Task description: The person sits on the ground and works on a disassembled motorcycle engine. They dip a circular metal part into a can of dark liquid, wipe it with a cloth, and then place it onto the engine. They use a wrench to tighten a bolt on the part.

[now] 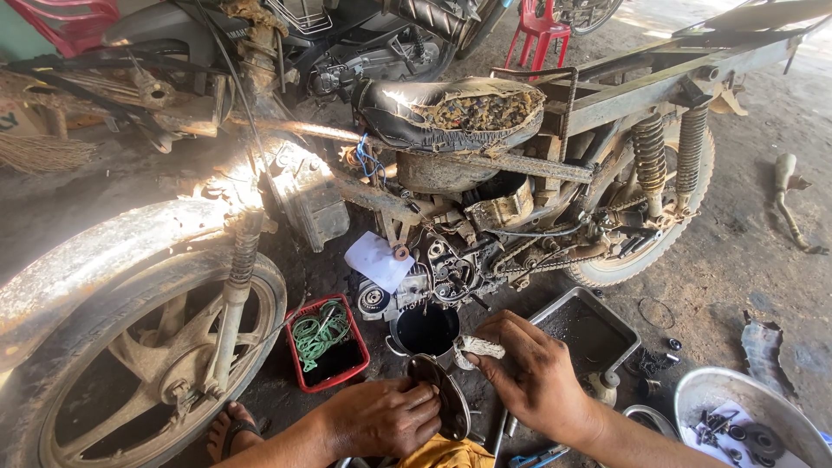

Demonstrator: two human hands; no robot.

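Low in the middle of the frame, my left hand (381,419) has its grip clamped on a dirty round metal cover (440,394) and my right hand (529,373) pinches a brush (479,347), so greasy fingers could drop the cover into the black pot (426,331) of dark liquid.

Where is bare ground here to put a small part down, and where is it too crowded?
Bare dirt lies right of the rear wheel, toward the bent pipe. The metal tray looks mostly bare inside. It is crowded near the left hand holding a round cover and the right hand holding a brush: black pot, red basket.
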